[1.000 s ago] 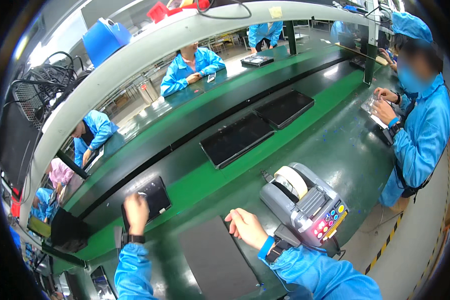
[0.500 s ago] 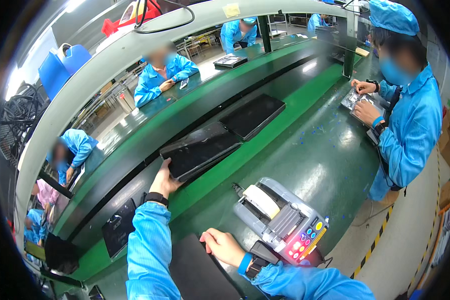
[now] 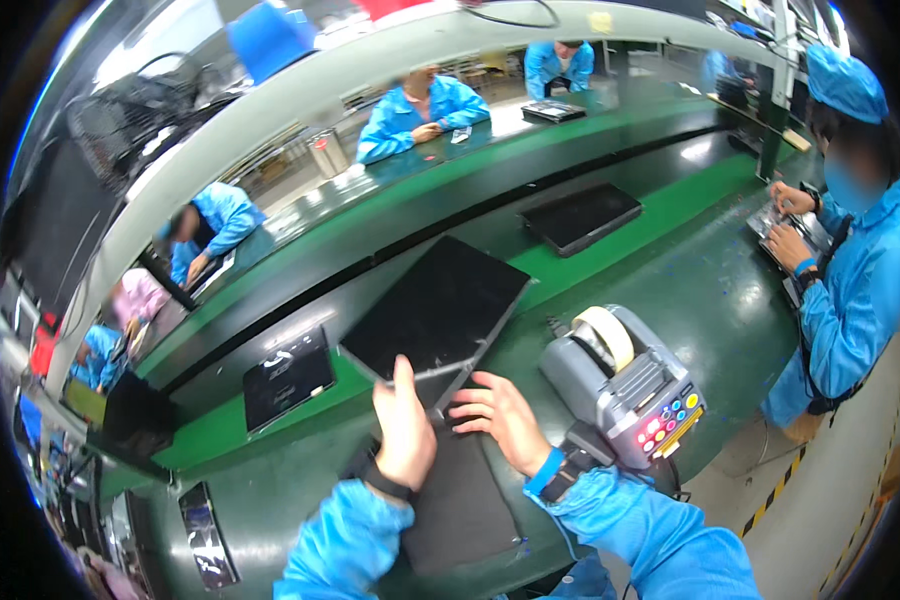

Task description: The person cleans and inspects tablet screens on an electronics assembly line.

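L hand (image 3: pixel 405 440) has a firm grip on the near edge of a dark flat panel (image 3: pixel 440 310), thumb on top, fingers mostly hidden underneath. R hand (image 3: pixel 505 420) is at the panel's near R corner, fingers part-curled w/ small gaps btwn them; can't tell if its grip has hold of the edge or is just beside it. Panel is held at a tilt in front of the body, near corner over the far end of a dark grey sheet (image 3: pixel 460 510) lying on the green desk (image 3: pixel 670 270).

Just R of the R hand: grey tape dispenser (image 3: pixel 625 385) w/ a cream tape roll (image 3: pixel 605 335) on top. Its control face has coloured round btns (image 3: pixel 670 420), some lit red, + a yellow label strip along the lower edge; print too small to make out.

Farther L, a black device (image 3: pixel 290 380) lies on the desk w/ pale marks on its upper face, too blurred to make out here. Another dark panel (image 3: pixel 582 218) lies flat beyond the held one. A dark device w/ white patches (image 3: pixel 207 535) is at lower L. Pale yellow note (image 3: pixel 599 21) on the overhead beam. Co-worker (image 3: pixel 850 270) in blue at R, hands on a small item.
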`<state>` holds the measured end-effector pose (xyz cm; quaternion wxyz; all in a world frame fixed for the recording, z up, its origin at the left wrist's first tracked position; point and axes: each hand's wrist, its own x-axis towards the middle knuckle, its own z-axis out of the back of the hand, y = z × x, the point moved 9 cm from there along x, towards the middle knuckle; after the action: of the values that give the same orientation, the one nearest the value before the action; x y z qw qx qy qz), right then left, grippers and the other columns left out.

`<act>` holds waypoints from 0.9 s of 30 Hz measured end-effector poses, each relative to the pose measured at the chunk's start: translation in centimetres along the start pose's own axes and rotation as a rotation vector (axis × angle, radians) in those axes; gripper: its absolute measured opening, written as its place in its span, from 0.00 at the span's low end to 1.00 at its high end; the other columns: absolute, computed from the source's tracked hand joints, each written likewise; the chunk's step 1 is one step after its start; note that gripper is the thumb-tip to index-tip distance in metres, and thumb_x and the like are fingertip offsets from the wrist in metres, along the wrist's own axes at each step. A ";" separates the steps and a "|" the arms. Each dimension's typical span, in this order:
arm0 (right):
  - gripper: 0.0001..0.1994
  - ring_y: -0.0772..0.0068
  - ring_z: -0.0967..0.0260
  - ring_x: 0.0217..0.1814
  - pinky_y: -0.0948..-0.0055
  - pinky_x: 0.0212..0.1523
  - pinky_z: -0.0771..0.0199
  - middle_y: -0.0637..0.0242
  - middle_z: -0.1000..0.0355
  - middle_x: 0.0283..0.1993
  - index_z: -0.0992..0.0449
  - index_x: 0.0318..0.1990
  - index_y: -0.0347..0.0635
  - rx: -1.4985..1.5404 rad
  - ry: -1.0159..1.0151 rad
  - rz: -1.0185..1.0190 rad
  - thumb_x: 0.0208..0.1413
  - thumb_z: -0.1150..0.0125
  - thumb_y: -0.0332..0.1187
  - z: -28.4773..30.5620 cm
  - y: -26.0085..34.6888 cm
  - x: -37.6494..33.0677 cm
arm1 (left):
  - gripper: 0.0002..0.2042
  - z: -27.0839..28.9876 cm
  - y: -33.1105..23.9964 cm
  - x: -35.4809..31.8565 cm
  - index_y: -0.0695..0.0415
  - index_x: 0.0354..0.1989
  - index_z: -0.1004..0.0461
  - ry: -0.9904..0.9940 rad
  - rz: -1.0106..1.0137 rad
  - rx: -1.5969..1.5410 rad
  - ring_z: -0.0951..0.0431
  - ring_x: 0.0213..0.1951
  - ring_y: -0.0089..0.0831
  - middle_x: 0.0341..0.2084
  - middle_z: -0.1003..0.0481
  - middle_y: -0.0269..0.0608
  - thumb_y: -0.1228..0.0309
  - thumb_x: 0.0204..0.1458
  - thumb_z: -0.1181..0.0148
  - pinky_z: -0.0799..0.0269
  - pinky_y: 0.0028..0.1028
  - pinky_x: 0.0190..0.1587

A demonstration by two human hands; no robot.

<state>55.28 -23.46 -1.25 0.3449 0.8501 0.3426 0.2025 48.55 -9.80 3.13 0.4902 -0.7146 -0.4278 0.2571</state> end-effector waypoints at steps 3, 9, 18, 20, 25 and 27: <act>0.19 0.68 0.31 0.52 0.66 0.50 0.30 0.61 0.28 0.49 0.32 0.51 0.37 0.308 -0.032 -0.137 0.64 0.50 0.44 -3.9 -0.1 -1.3 | 0.20 4.8 -1.4 -9.9 0.66 0.59 0.43 -0.080 -0.009 -0.095 0.31 0.50 0.34 0.51 0.33 0.46 0.71 0.61 0.53 0.36 0.32 0.55; 0.16 0.73 0.28 0.42 0.72 0.45 0.28 0.64 0.25 0.44 0.28 0.48 0.35 -0.262 0.036 -0.505 0.58 0.42 0.37 -3.5 -0.6 -6.0 | 0.16 7.0 0.9 -27.5 0.58 0.56 0.38 0.377 0.236 0.172 0.26 0.40 0.25 0.39 0.25 0.42 0.67 0.63 0.52 0.30 0.24 0.44; 0.22 0.71 0.32 0.49 0.70 0.52 0.32 0.61 0.29 0.50 0.34 0.55 0.32 -0.470 0.093 -0.400 0.56 0.39 0.35 -4.0 -2.0 -7.2 | 0.10 13.3 -6.6 -23.9 0.63 0.48 0.32 0.582 0.418 0.214 0.24 0.36 0.27 0.31 0.24 0.42 0.71 0.63 0.54 0.28 0.25 0.42; 0.23 0.69 0.31 0.48 0.68 0.52 0.32 0.59 0.28 0.49 0.33 0.53 0.31 -0.528 0.110 -0.314 0.55 0.38 0.37 -4.4 -1.8 -6.9 | 0.10 14.1 -8.5 -20.6 0.64 0.42 0.30 0.455 0.207 0.200 0.23 0.31 0.28 0.26 0.24 0.44 0.72 0.64 0.58 0.26 0.26 0.37; 0.20 0.51 0.36 0.45 0.61 0.46 0.34 0.48 0.35 0.40 0.30 0.41 0.30 -1.543 -0.046 0.190 0.50 0.35 0.39 -5.3 3.5 -7.1 | 0.07 11.9 -11.6 -9.2 0.63 0.38 0.29 0.244 -0.296 0.531 0.24 0.36 0.24 0.30 0.25 0.37 0.73 0.60 0.52 0.29 0.24 0.39; 0.16 0.51 0.38 0.42 0.58 0.44 0.35 0.51 0.37 0.37 0.30 0.39 0.32 -1.706 -0.154 0.606 0.49 0.35 0.35 -8.6 7.5 -9.4 | 0.06 9.8 -12.0 -6.3 0.62 0.34 0.28 0.115 -0.713 0.926 0.24 0.34 0.44 0.33 0.25 0.48 0.71 0.54 0.45 0.28 0.36 0.40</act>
<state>47.14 -30.33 9.00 0.8112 0.3712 -0.1857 0.4119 33.40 -8.68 10.07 0.8300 -0.2506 -0.4575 0.1972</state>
